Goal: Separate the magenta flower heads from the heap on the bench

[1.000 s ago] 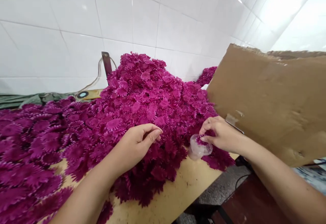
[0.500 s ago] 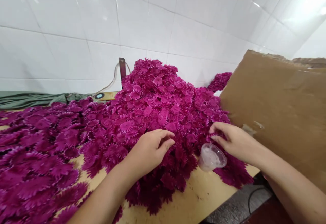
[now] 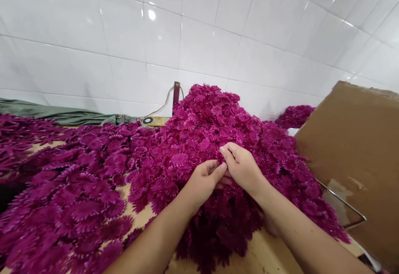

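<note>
**A:** ok, who's closer to the purple flowers, left or right?

**B:** honestly a tie. The left hand (image 3: 205, 180) and the right hand (image 3: 243, 166) meet over the near face of the big flower heap (image 3: 215, 126), thumbs and fingers bunched at the same spot. Right one sits a touch farther in, left one a touch nearer.

**A:** gripping anything?

**B:** both have their fingers curled in like a pinch, but I can't tell if there's a flower in there (purple on purple, good luck lol). So I wouldn't call it for either hand.

**A:** and the heap, which way does it lie from them?

**B:** straight beyond and underneath. It peaks on the far side, by the tiled wall (image 3: 124, 37), and slopes down toward the near edge of the worktop (image 3: 141, 216). That slope is the key bit imo: the fingertips are in front of it, about midway across. Can't tell if they touch it. No useful long axis on a single flower either, they're roundish.

**A:** anything else around?

**B:** loose flowers (image 3: 87, 209) spread low on the left, green cloth (image 3: 68, 114) along the far left, cardboard (image 3: 358, 141) leaning at the right, and a smaller pile (image 3: 294, 116) far right behind it.
</note>
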Demonstrator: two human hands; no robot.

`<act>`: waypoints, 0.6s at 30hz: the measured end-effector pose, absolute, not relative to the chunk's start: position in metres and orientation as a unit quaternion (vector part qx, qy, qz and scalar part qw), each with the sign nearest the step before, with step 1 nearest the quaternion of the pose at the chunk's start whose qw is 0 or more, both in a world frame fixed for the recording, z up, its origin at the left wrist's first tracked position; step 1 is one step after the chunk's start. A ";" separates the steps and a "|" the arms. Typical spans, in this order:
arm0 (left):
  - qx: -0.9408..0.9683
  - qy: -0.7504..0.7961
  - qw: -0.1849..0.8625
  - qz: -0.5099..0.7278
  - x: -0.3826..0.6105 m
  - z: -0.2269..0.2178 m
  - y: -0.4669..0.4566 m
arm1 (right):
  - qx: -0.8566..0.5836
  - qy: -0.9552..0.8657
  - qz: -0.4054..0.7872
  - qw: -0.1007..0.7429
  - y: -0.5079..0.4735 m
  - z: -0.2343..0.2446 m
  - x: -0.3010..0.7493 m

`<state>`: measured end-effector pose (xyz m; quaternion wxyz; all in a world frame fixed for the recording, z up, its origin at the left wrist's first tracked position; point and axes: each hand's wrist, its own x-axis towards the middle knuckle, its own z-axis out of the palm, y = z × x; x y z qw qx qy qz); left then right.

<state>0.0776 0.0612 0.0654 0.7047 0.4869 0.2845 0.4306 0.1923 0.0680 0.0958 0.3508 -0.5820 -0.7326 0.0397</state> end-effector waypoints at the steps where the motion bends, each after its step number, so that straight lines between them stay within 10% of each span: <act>1: 0.469 0.277 0.716 0.437 0.077 0.067 0.062 | -0.562 -0.745 0.030 0.357 0.069 0.095 0.192; 12: 0.449 0.318 0.619 0.561 0.060 0.071 0.083 | -0.458 -0.790 -0.102 0.395 0.063 0.100 0.178; 18: 0.535 0.408 0.523 0.523 0.056 0.064 0.090 | -0.516 -0.779 0.114 0.337 0.073 0.106 0.172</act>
